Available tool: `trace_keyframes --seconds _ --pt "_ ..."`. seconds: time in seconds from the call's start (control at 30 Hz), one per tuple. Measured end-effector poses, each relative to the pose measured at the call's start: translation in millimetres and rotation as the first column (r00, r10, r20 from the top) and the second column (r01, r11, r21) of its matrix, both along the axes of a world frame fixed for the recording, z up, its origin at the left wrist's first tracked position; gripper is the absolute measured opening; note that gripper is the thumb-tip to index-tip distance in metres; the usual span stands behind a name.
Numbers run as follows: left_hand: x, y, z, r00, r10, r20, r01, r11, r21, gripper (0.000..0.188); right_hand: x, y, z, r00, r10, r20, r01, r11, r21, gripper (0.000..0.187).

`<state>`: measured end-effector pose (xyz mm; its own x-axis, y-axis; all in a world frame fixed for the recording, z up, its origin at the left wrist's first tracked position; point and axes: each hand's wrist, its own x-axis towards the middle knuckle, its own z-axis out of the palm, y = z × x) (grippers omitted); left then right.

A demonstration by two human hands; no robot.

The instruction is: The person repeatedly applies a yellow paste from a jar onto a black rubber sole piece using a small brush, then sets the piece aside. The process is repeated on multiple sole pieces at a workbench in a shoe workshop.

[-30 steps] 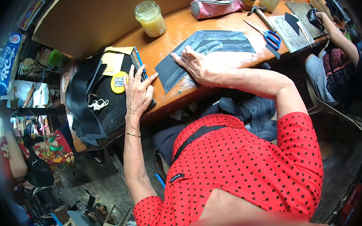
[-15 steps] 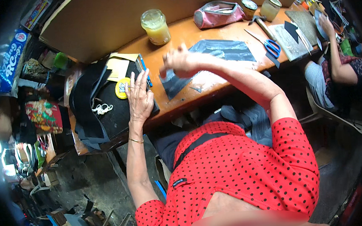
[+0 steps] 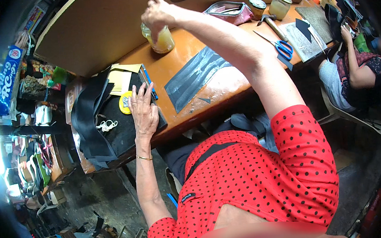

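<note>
My right hand is over the mouth of a glass jar of pale yellow paste. One finger points down into the jar, and no tool shows in the hand. My left hand lies flat, fingers stretched, on a black sheet beside a round yellow lid. Between the hands, black strips with whitish smears lie on the orange-brown table. A small dark scrap sits near them, by a whitish smeared patch. My right forearm crosses above the far part of the strips.
Black strips, yellow paper and white cord lie at the left. Rightward are a pink pouch, more jars, a hammer, blue-handled scissors and a seated person. Cardboard stands behind.
My right hand has moved from the smeared black strips up and away to the jar, one finger now inside it. My left hand has stayed flat on the black sheet.
</note>
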<state>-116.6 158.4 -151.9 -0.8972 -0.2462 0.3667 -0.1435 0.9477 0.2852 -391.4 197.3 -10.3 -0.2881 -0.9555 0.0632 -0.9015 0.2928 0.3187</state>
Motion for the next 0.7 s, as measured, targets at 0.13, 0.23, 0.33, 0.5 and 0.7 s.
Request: trace_keyframes --seconds 0.13,0.23,0.33,0.5,0.7 --pt "0 -1 -1 1.0 -0.02 -0.021 0.02 1.0 -0.009 0.064 6 27 25 0.97 0.042 -0.24 -0.148 0.883 -0.445 0.052" --pt "0 0 1 1.0 -0.023 -0.009 0.023 1.0 0.005 0.064 14 73 28 0.993 0.085 0.08 -0.079 0.994 -0.079 0.054" --pt "0 2 1 1.0 -0.025 -0.012 0.025 1.0 0.003 0.061 5 132 23 0.914 0.086 0.397 -0.122 0.99 0.067 0.048" --pt "0 6 4 0.992 -0.066 0.109 0.08 0.988 -0.13 0.055 -10 226 -35 0.83 -0.424 0.363 0.421 0.902 0.093 0.047" --pt "-1 7 6 0.98 -0.075 0.182 0.098 0.988 -0.119 0.049 2 273 -122 0.715 -0.674 0.186 0.671 0.736 0.089 0.053"
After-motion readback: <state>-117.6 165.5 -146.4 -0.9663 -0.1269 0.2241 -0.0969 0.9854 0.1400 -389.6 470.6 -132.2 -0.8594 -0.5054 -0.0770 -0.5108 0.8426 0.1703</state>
